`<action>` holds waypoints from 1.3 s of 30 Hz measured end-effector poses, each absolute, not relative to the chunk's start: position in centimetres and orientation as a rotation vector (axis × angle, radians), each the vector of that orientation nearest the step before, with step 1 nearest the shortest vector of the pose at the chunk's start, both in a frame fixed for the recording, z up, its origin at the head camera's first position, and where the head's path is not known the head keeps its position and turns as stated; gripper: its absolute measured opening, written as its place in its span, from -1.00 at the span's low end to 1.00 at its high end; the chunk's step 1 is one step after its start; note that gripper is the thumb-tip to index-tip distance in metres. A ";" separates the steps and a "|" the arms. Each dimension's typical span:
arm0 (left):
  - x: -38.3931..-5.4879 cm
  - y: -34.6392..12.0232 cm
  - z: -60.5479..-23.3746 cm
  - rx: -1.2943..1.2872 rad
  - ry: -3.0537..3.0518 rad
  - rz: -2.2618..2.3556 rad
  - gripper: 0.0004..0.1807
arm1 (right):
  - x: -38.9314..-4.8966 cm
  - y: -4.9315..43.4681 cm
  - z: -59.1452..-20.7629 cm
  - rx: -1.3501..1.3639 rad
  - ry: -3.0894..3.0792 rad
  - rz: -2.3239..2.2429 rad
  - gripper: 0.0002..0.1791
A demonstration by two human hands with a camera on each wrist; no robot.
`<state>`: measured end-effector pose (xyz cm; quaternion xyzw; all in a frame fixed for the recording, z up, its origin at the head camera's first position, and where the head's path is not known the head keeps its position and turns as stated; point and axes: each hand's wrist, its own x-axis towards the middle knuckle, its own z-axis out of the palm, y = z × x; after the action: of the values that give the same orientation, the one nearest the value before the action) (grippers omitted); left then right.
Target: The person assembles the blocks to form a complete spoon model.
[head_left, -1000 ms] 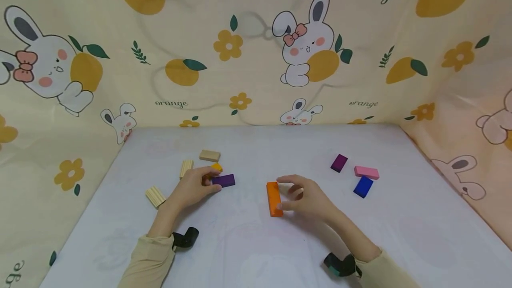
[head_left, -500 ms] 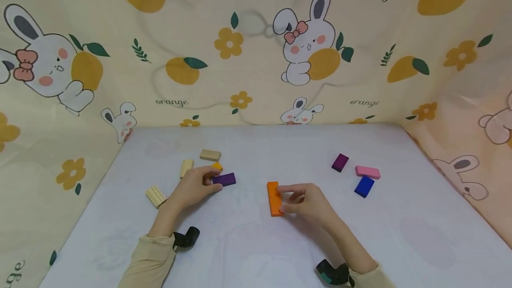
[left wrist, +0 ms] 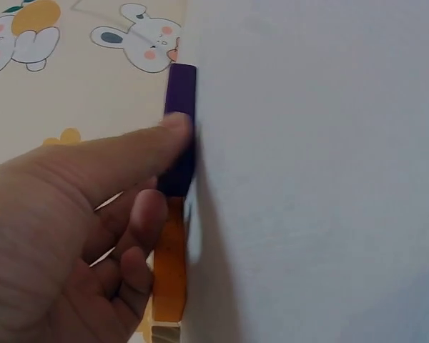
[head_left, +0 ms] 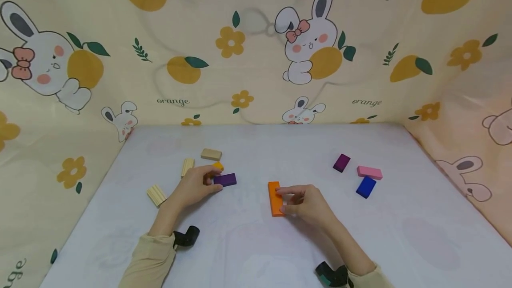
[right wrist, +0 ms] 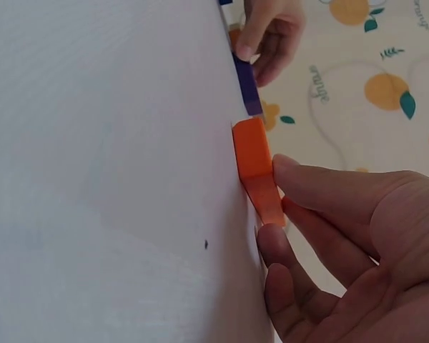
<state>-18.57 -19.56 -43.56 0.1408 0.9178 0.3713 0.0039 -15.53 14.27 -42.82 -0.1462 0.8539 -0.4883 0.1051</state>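
A purple block (head_left: 225, 179) lies on the left half of the table. My left hand (head_left: 197, 186) pinches it near its left end, with the thumb (left wrist: 176, 123) against its side. Right behind it is a yellow-orange block (head_left: 218, 166), partly hidden by the fingers; the left wrist view shows that yellow-orange block (left wrist: 169, 264) beside the curled fingers. Near the middle, an orange block (head_left: 275, 200) lies lengthwise away from me. My right hand (head_left: 310, 203) holds this orange block (right wrist: 254, 146) from the right, thumb and bent fingers on it.
Around the left hand lie a plain wooden block (head_left: 211, 154) and two ridged wooden blocks, one farther back (head_left: 187, 167) and one nearer (head_left: 156, 195). At right are a dark magenta block (head_left: 342, 162), a pink block (head_left: 370, 172) and a blue block (head_left: 366, 187). A patterned cloth stands behind.
The right hand has shifted slightly and closed in on the orange block, its wrist moving nearer to me. The left hand and the blocks look still; the whole view shifts a little.
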 end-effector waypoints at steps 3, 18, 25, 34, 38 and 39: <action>-18.7 -19.7 -43.3 0.460 2.864 1.152 -0.55 | -15.6 14.3 -42.9 -0.433 2.518 -1.440 -0.63; -18.6 -17.4 -42.9 0.383 2.924 1.235 -0.54 | -15.7 13.9 -43.0 -0.373 2.500 -1.464 -0.63; -19.2 -14.6 -40.3 0.441 2.869 1.221 -0.56 | -15.6 13.9 -42.7 -0.353 2.509 -1.461 -0.63; -21.5 -11.0 -41.4 0.428 2.806 1.294 -0.59 | -15.7 14.0 -42.9 -0.399 2.491 -1.477 -0.62; -21.9 -9.9 -42.4 0.416 2.769 1.346 -0.58 | -15.7 14.1 -42.9 -0.413 2.484 -1.489 -0.62; -21.9 -9.6 -42.5 0.423 2.763 1.355 -0.58 | -15.7 14.1 -42.9 -0.415 2.483 -1.491 -0.62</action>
<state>-21.92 -9.64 -42.51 0.1363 0.8894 0.4360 0.0175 -15.69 14.08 -42.91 -0.1410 0.8436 -0.5068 0.1077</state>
